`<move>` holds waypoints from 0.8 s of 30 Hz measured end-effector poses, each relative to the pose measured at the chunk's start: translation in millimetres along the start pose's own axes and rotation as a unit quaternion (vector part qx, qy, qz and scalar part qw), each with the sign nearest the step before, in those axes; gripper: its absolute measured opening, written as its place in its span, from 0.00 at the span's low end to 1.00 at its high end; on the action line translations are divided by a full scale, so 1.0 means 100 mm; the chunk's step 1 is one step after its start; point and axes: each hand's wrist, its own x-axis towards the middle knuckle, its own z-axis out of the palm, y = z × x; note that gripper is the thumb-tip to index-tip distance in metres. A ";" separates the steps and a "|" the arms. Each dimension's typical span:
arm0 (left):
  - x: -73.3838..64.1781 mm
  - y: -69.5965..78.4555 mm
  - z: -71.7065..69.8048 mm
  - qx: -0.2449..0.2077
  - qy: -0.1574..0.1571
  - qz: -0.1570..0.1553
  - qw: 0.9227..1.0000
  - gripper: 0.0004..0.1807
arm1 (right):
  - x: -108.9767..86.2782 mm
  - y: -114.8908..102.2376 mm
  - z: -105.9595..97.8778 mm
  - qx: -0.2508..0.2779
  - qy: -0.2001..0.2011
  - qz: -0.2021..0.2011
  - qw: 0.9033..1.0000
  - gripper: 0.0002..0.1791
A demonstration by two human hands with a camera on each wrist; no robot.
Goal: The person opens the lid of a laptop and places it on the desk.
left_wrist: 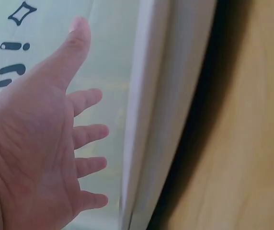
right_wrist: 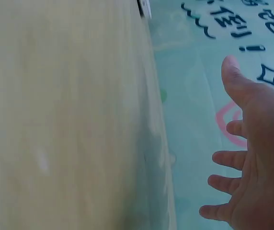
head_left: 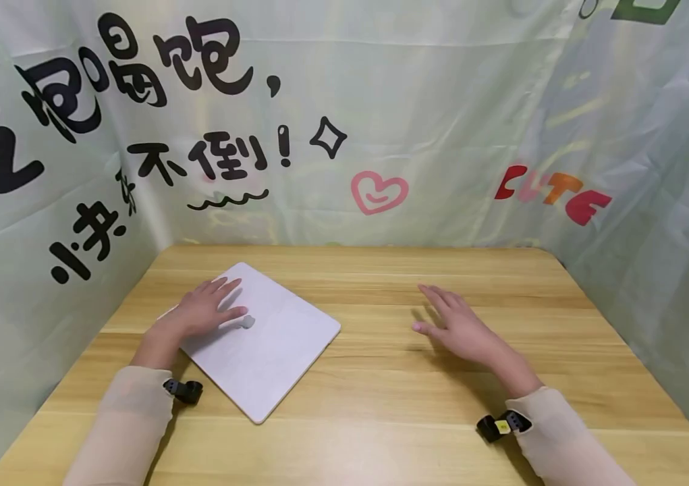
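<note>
A closed, pale silver laptop [head_left: 283, 344] lies turned at an angle on the left half of the table, with a small grey mark near the middle of its lid. Over its left side is my left hand [head_left: 201, 314], fingers spread and thumb pointing to the mark. From the left wrist, the laptop's layered side edge [left_wrist: 149, 105] shows beyond the straight fingers. My right hand [head_left: 462, 331] is over the table to the right of the laptop, its fingers extended and holding nothing. The right wrist view shows its palm side with the fingers apart.
The wooden table [head_left: 393, 412] runs back to a pale printed curtain [head_left: 429, 101], which also hangs along both sides. Each wrist carries a small black camera, on the left [head_left: 185, 391] and the right [head_left: 502, 425], below beige sleeves.
</note>
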 end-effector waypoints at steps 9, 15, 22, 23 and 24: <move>-0.04 -0.16 -0.02 -0.024 0.002 -0.004 1.000 0.50 | 0.02 -0.33 0.16 0.044 0.014 -0.053 0.998 0.44; -0.06 -0.21 -0.08 -0.033 -0.005 -0.017 0.999 0.51 | 0.13 -0.57 0.27 0.080 -0.004 -0.066 0.995 0.45; -0.06 -0.20 -0.09 -0.046 -0.016 -0.028 0.998 0.52 | 0.29 -0.79 0.44 0.114 -0.053 -0.080 0.989 0.45; -0.06 -0.20 -0.09 -0.048 -0.016 -0.029 0.998 0.52 | 0.30 -0.82 0.46 0.116 -0.061 -0.083 0.988 0.46; -0.06 -0.20 -0.08 -0.050 -0.017 -0.030 0.998 0.52 | 0.32 -0.84 0.49 0.117 -0.069 -0.086 0.987 0.46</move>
